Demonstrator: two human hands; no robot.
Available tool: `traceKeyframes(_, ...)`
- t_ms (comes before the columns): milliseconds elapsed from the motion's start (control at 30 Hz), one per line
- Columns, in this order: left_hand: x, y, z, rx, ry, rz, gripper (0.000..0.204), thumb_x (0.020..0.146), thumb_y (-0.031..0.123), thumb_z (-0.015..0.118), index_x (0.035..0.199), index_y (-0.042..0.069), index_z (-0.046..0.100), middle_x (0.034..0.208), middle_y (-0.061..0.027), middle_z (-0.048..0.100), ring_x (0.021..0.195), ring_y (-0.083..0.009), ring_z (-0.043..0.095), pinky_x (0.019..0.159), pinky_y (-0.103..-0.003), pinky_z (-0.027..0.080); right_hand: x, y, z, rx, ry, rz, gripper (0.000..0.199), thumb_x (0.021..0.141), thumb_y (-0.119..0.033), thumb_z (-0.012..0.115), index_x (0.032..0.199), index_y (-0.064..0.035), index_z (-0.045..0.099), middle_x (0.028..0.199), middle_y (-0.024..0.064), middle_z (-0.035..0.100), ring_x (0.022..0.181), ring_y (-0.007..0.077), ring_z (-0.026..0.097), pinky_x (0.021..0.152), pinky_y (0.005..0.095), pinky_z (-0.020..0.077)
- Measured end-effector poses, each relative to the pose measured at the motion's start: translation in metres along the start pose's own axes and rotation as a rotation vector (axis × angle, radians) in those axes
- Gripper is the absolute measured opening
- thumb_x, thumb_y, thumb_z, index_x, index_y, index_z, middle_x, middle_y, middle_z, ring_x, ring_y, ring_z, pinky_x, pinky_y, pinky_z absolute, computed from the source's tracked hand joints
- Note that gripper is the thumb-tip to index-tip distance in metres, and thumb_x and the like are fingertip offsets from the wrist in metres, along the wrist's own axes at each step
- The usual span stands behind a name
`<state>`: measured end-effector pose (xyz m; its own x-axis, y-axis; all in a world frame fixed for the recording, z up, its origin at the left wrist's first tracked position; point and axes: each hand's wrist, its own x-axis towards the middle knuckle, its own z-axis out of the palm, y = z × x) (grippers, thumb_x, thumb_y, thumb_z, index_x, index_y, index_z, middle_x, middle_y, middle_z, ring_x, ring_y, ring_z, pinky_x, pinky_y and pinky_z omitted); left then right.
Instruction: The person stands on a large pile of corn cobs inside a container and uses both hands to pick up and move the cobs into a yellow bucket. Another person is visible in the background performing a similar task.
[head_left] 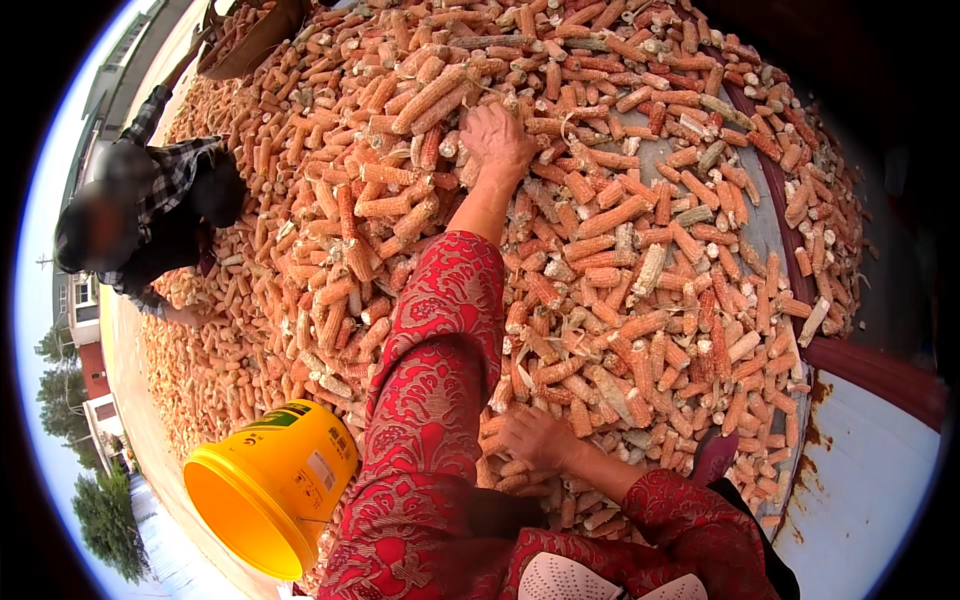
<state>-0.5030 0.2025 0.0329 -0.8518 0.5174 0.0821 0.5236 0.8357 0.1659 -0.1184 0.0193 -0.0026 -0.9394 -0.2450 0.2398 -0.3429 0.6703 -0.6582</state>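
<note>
A large heap of bare, orange-pink corn cobs [610,215] spreads under both my hands. Stretched far up the slope, my left hand [497,140] is sunk among the cobs with its fingers bent down; the fingertips and whatever they grip are hidden. Closer to me, my right hand [538,438] lies low on the heap, its fingers curled and their tips lost among cobs. Left of my patterned red sleeve, a yellow bucket [335,440] lies tilted on its side with its mouth toward the lower left; no cobs show inside it.
At the left, another person in a checked shirt [180,180] bends over the heap, one hand [185,317] near the cobs. A brown container [245,60] with cobs stands at the top left. A dark red bar [870,375] and rust-stained pale sheet [860,460] border the right side.
</note>
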Motion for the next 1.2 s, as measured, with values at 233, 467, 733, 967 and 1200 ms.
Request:
traceKeyframes(233,-0.017,0.014,0.008,-0.085,-0.327,0.042,0.054,0.074,0.023,0.072,0.117,-0.002,0.052,0.094,-0.0176,0.067,0.089,-0.0324,0.066,0.079,-0.044,0.051,0.007,-0.003,-0.003,0.018,0.095,0.068,0.028,0.073,-0.020,0.061,0.095,-0.0022,0.060,0.095,0.0123,0.059,0.087,0.0274,0.058,0.082,0.0384,0.0471)
traceKeyframes(467,-0.004,-0.027,-0.090,-0.494,-0.271,0.034,0.044,0.071,0.028,0.073,0.102,0.000,0.059,0.086,-0.0134,0.065,0.078,-0.0274,0.062,0.073,-0.042,0.051,0.003,0.003,-0.013,-0.005,0.121,0.116,0.028,0.071,-0.020,0.063,0.092,-0.0017,0.060,0.094,0.0117,0.058,0.088,0.0269,0.058,0.080,0.0373,0.0479)
traceKeyframes(733,0.032,-0.059,-0.022,0.283,-0.013,0.177,0.032,0.080,0.037,0.071,0.105,0.018,0.069,0.118,-0.0159,0.054,0.111,-0.0340,0.052,0.085,-0.054,0.041,0.003,0.004,0.003,0.000,0.120,0.114,0.029,0.069,-0.020,0.065,0.091,-0.0030,0.060,0.095,0.0108,0.058,0.091,0.0268,0.058,0.078,0.0372,0.0480)
traceKeyframes(967,-0.004,-0.059,-0.024,0.326,-0.039,0.387,0.020,0.081,0.016,0.062,0.100,0.015,0.070,0.101,-0.0160,0.056,0.094,-0.0303,0.056,0.081,-0.045,0.042,0.006,-0.001,0.000,0.043,0.026,0.130,0.029,0.070,-0.019,0.065,0.093,-0.0029,0.060,0.092,0.0096,0.056,0.087,0.0265,0.056,0.075,0.0370,0.0468)
traceKeyframes(1200,-0.089,-0.064,-0.008,0.167,-0.345,0.447,0.038,0.071,0.017,0.072,0.108,0.011,0.065,0.097,-0.0175,0.052,0.097,-0.0315,0.054,0.076,-0.039,0.048,0.010,0.000,-0.005,0.015,0.144,0.104,0.026,0.067,-0.017,0.067,0.089,-0.0045,0.058,0.087,0.0084,0.055,0.085,0.0259,0.055,0.074,0.0364,0.0451)
